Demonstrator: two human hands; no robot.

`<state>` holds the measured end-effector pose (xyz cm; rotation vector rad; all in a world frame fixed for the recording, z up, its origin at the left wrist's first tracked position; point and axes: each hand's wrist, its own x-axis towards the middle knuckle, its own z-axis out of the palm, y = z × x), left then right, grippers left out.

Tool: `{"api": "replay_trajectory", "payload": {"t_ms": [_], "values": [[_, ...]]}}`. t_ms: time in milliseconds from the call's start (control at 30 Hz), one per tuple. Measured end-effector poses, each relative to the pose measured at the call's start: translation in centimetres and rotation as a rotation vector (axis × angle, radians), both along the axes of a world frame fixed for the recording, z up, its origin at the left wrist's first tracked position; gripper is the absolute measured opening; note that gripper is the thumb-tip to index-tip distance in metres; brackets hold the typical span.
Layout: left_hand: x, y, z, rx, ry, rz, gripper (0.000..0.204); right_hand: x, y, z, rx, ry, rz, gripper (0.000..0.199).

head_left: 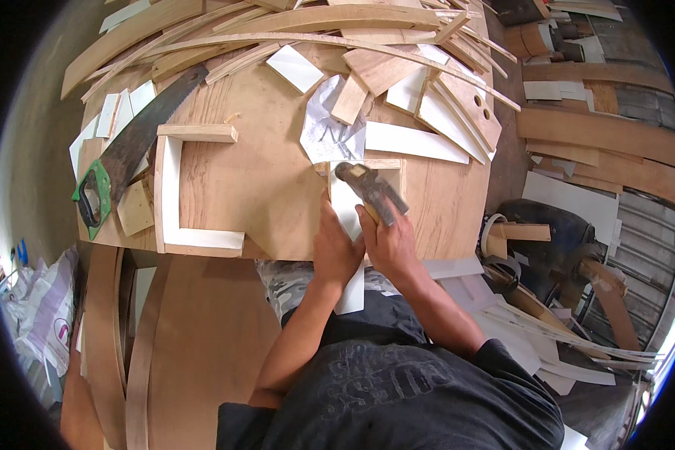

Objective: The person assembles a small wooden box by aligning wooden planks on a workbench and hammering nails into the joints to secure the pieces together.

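Beside a handsaw (131,142) (offcuts crowd behind), hands grip hammer (371,193) and white strip (348,217).

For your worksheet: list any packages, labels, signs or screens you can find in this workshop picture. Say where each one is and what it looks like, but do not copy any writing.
Sack or bag: on the floor at the left, below the workbench; crumpled, whitish with faint coloured print.
Marked paper sheet: on the workbench just beyond the hammer; creased, white with dark scribbled lines.
No screens or signs show.
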<state>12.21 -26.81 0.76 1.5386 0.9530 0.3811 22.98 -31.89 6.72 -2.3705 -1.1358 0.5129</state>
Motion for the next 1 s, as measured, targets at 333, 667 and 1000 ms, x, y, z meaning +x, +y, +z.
{"api": "replay_trajectory", "payload": {"t_ms": [333, 667, 1000], "values": [[0.3, -0.2, -0.1, 0.01, 0.007, 0.024, 0.106, 0.4, 0.6, 0.2, 0.154, 0.071, -0.04, 0.024], [0.1, 0.6, 0.3, 0.027, 0.04, 0.067, 0.107, 3.5, -2.9, -1.4, 0.295, -0.042, -0.31, 0.044], [2.6, 1.4, -2.5, -0.099, -0.039, 0.153, 0.051, 5.9, -5.9, -2.9, 0.103, 0.06, -0.492, 0.041]]}}
